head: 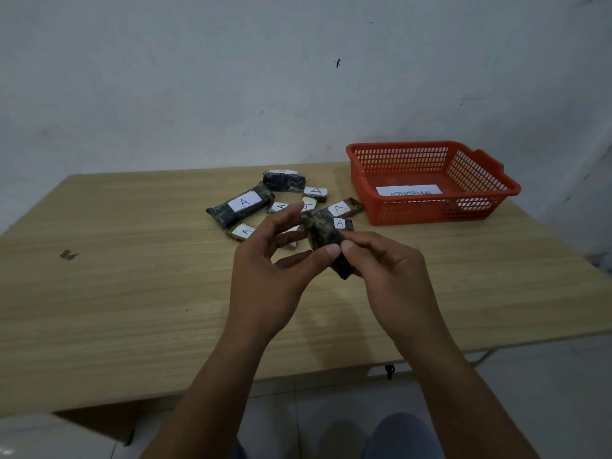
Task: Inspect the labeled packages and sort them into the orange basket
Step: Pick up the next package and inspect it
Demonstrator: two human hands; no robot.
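While held above bare wooden table (132, 293) with open room toward the near edge, dark wrapped package (323, 233) was pinched between both thumbs, no label showing on its visible side. Left hand (268, 276) curled loosely, forefinger extended past the package's far end. Right hand (394, 276) gripped the lower end. Behind lay a cluster of packages labeled A (243, 203). Far right, by the table's edge, orange basket (430, 213) held only a paper label (409, 191).

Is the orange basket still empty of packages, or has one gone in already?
No packages in it. Through the orange basket only a white paper label shows on its floor; the dark packages lie on the table or in the hands.
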